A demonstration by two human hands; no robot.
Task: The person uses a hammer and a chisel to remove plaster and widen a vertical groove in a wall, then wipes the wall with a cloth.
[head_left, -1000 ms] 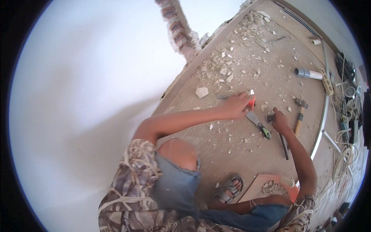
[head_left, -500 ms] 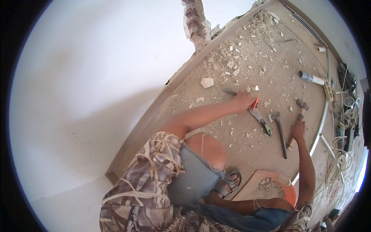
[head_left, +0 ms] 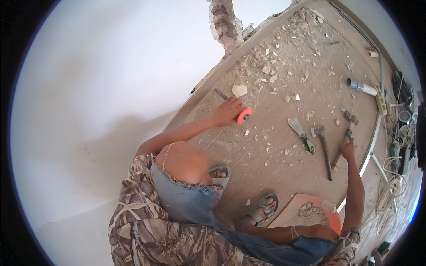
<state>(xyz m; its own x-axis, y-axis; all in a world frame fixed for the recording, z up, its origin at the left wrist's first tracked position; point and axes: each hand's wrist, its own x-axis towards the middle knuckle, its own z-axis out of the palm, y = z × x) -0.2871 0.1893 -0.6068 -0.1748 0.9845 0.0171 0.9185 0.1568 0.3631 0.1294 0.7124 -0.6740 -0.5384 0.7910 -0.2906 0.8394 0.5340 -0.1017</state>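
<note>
My left hand [head_left: 228,111] is closed round a chisel [head_left: 220,94] with an orange-red round hand guard [head_left: 244,115], held low over the dusty floor near the wall. Its grey tip points up and left, beside a large pale plaster chunk [head_left: 239,91]. On the right, my right hand [head_left: 347,147] grips the wooden handle of a hammer [head_left: 350,118], whose metal head points away from me. Between my hands lie a scraper [head_left: 301,136] with a green and black handle and a hatchet-like tool [head_left: 322,150] with a dark handle.
Rubble [head_left: 266,66] is strewn along the wall base below a chiselled groove [head_left: 224,26]. An orange dustpan-like scoop [head_left: 333,217] holds debris by my foot. At right lie a grey and white pipe [head_left: 361,87], a yellow level [head_left: 380,103] and coiled cable [head_left: 388,195].
My left hand has moved left toward the wall with the chisel, away from the scraper. My left knee has shifted left, and my left foot now shows. The right hand stays on the hammer.
</note>
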